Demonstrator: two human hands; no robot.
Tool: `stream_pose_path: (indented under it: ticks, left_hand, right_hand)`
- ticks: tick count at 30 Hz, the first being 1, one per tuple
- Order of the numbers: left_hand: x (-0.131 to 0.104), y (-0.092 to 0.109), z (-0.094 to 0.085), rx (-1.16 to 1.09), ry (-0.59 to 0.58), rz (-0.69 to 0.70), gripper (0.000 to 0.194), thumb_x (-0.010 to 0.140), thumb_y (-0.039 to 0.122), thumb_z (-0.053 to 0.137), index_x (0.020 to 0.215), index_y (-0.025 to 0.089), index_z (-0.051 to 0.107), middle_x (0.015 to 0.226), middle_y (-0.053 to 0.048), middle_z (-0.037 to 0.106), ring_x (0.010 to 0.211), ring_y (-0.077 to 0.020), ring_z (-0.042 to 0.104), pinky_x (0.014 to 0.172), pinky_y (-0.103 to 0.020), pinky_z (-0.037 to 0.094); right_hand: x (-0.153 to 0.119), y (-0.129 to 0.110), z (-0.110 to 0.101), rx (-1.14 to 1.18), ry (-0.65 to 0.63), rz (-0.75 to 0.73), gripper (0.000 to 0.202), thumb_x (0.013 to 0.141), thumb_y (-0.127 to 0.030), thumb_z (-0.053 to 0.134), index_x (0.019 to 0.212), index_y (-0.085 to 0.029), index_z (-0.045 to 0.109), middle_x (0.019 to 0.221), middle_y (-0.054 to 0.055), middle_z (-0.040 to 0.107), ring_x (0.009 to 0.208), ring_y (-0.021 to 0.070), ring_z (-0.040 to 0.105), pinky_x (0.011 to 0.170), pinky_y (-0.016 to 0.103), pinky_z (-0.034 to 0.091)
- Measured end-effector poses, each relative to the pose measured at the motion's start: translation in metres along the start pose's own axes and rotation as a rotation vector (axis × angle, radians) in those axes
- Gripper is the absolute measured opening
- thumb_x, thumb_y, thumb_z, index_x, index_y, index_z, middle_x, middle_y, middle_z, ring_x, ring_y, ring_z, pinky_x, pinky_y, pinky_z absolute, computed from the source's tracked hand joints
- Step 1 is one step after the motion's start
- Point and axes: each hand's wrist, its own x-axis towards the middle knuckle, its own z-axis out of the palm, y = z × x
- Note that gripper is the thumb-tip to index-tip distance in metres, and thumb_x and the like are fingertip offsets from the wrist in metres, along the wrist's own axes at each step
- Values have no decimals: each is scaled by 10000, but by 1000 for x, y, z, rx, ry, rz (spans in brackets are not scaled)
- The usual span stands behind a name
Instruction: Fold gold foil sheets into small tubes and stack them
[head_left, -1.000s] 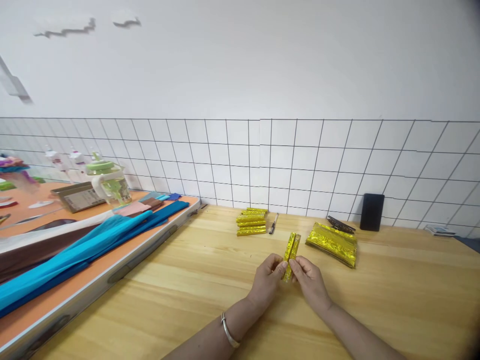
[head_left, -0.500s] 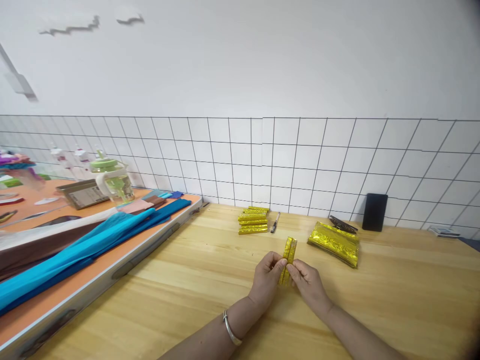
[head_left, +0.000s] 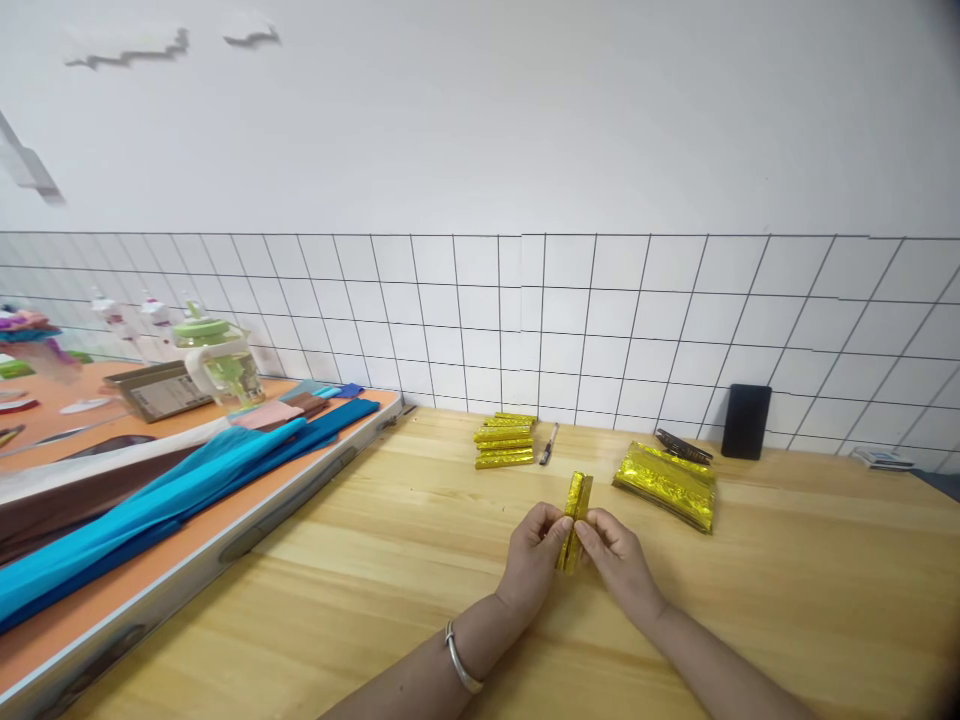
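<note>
A folded gold foil strip is upright between my two hands, above the wooden table. My left hand pinches its left side, thumb on the front. On its right side my right hand pinches it with thumb and fingers. Several folded gold strips lie in a row farther back, with a pen beside them. To the right sits a flat stack of gold foil sheets, a dark clip-like object behind it.
A black rectangular object leans on the tiled wall. On the left, an orange surface with a raised edge bears blue, brown and white fabric strips, a cardboard box and a green-lidded jug.
The right half of the gold strip has turned inward and looks narrower. Both hands keep their pinch, and the view has shifted slightly.
</note>
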Motion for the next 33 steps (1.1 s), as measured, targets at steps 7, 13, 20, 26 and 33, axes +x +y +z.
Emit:
stream_pose_path:
  ticks: [7, 13, 20, 26, 33]
  left_hand:
    - [-4, 6, 2, 146, -58, 47, 243, 815, 374, 565, 751, 142, 528, 669, 20, 476, 620, -95, 421, 580, -199, 363]
    - [-3, 1, 3, 105, -49, 74, 219, 823, 366, 560, 881, 160, 517, 684, 27, 482, 621, -95, 443, 583, -196, 375]
    - [-2, 3, 0, 344, 14, 118, 217, 838, 334, 519, 999, 198, 568, 750, -2, 596, 657, -126, 517, 620, -222, 401]
    - [-4, 3, -2, 556, -21, 156, 315, 828, 331, 529, 1123, 233, 584, 905, -34, 651, 712, -149, 564, 631, -237, 409]
    - [-3, -2, -3, 562, -53, 171, 328, 855, 310, 488, 1162, 233, 573, 995, -54, 658, 822, -177, 588, 699, -263, 436]
  right_hand:
    - [5, -11, -1, 48, 155, 35, 243, 798, -423, 571, 861, -192, 527, 667, -33, 436, 615, 128, 427, 558, 226, 365]
    - [4, -8, -1, 38, 184, 56, 245, 792, -432, 559, 828, -189, 557, 646, -25, 456, 599, 134, 431, 534, 227, 366]
    - [1, -6, 2, 37, 105, 25, 261, 816, -448, 529, 825, -188, 559, 655, -20, 481, 604, 131, 439, 546, 231, 374]
    - [1, 0, 3, 110, 77, 46, 291, 819, -464, 529, 916, -193, 570, 733, 7, 579, 682, 164, 532, 599, 252, 420]
    - [2, -2, 1, 109, 73, 41, 317, 824, -481, 517, 909, -182, 584, 795, 34, 630, 734, 187, 571, 637, 271, 450]
